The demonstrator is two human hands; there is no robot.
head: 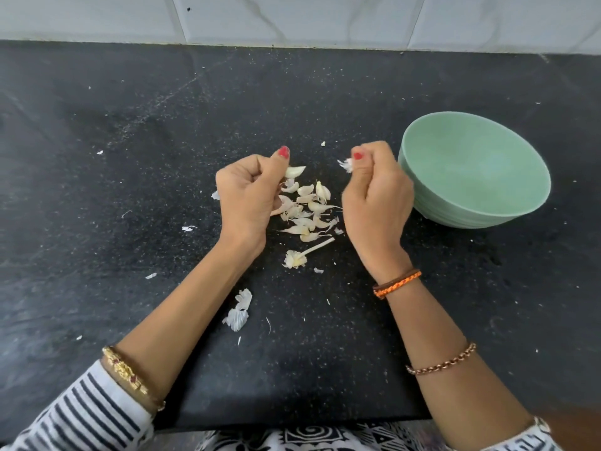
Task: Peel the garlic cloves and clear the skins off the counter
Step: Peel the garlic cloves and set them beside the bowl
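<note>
A single garlic clove (294,171) is pinched at the fingertips of the left hand (247,193), whose fingers are curled closed around it. A scrap of skin (345,164) is pinched between the thumb and curled fingers of the right hand (377,193), held apart from the clove.

A pile of cloves (307,211) lies on the black counter (130,157) between the two hands; most appear to be unpeeled, though this cannot be confirmed. The stalk and root base (300,255) rest just below the pile. Loose skins (239,310) are scattered nearer the person. The green bowl (507,196), beside the right hand, is seen to hold nothing.

Progress is judged early: peeling is barely begun, and the skins are not yet cleared.
</note>
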